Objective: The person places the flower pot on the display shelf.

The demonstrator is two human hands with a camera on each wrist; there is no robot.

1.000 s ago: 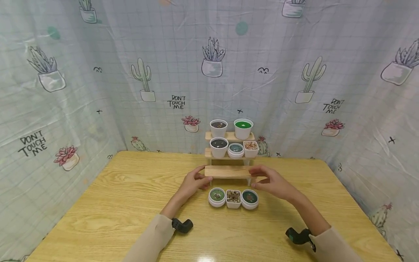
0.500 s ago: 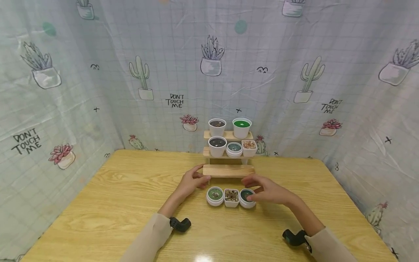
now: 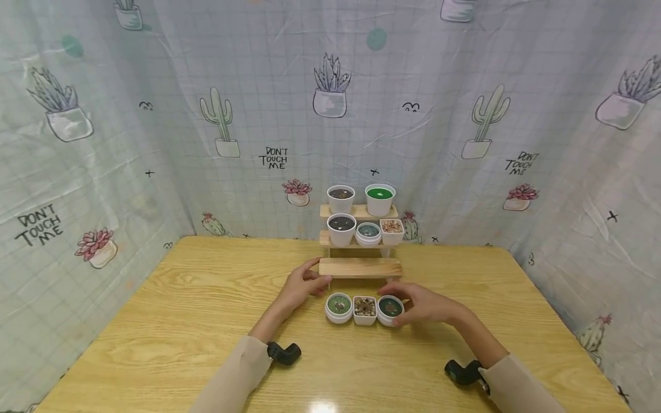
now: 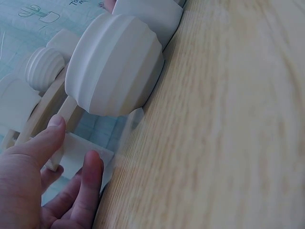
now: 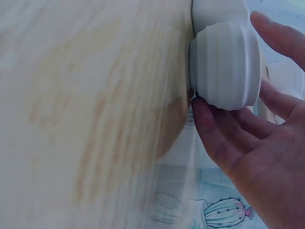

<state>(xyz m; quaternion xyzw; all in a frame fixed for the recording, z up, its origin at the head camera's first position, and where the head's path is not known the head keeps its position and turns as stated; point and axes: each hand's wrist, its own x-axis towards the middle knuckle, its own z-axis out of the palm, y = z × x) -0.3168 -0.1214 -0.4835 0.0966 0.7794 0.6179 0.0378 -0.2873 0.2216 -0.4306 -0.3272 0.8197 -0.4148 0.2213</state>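
Observation:
My left hand [image 3: 301, 285] grips the left end of the bare lowest tier of a wooden stepped plant stand [image 3: 360, 268]; its thumb is at the front edge, as the left wrist view also shows. My right hand [image 3: 426, 304] curves round the right side of a round white pot with dark green filling [image 3: 389, 307], which stands on the table. In the right wrist view fingertips touch the ribbed wall of this pot [image 5: 226, 67] low down, while the thumb is near the rim. Left of it are a square pebble-filled pot [image 3: 365, 314] and a round pot with light green filling [image 3: 338, 308].
On the middle tier stand a dark-filled white pot [image 3: 342, 230], a small round pot [image 3: 368, 234] and a square pot [image 3: 392, 231]. The top tier bears a brown-filled pot [image 3: 341, 199] and a green-filled pot [image 3: 380, 199]. A cactus-print curtain [image 3: 330, 143] closes off the table's back.
My right hand has left the right end of the lowest tier and come down toward me, onto the round dark green pot. My left hand has stayed at the stand.

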